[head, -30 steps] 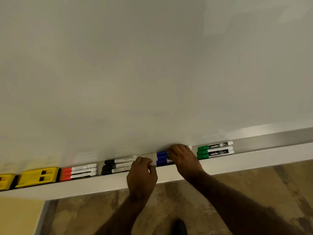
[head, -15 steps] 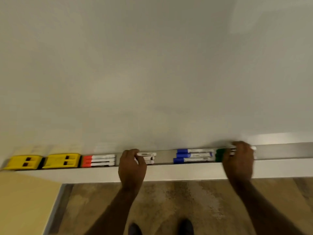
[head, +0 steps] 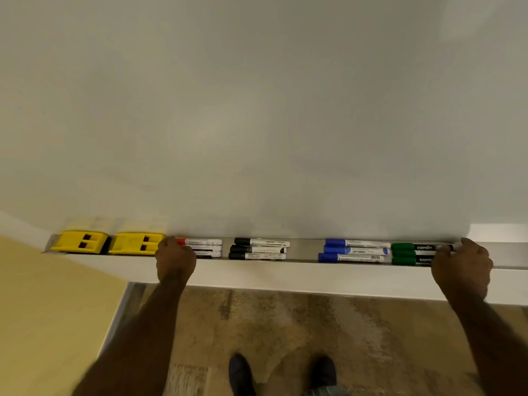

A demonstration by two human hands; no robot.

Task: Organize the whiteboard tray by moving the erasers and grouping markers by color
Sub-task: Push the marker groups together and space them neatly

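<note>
The whiteboard tray (head: 304, 250) runs across the view below the board. Two yellow erasers (head: 78, 241) (head: 135, 243) sit side by side at its left end. To their right lie grouped red markers (head: 204, 242), black markers (head: 257, 249), blue markers (head: 354, 250) and green markers (head: 411, 253). My left hand (head: 175, 260) curls over the cap ends of the red markers, right beside the second eraser. My right hand (head: 461, 267) curls over the right ends of the green markers and hides them.
The blank whiteboard (head: 257, 124) fills the upper view. A white ledge (head: 285, 275) fronts the tray. Below are a mottled floor and my two dark shoes (head: 241, 372) (head: 324, 370). A yellow wall (head: 43, 310) stands at lower left.
My left hand has slid left from the black markers to the red ones. My right hand has gone from the blue markers to the right end of the green ones.
</note>
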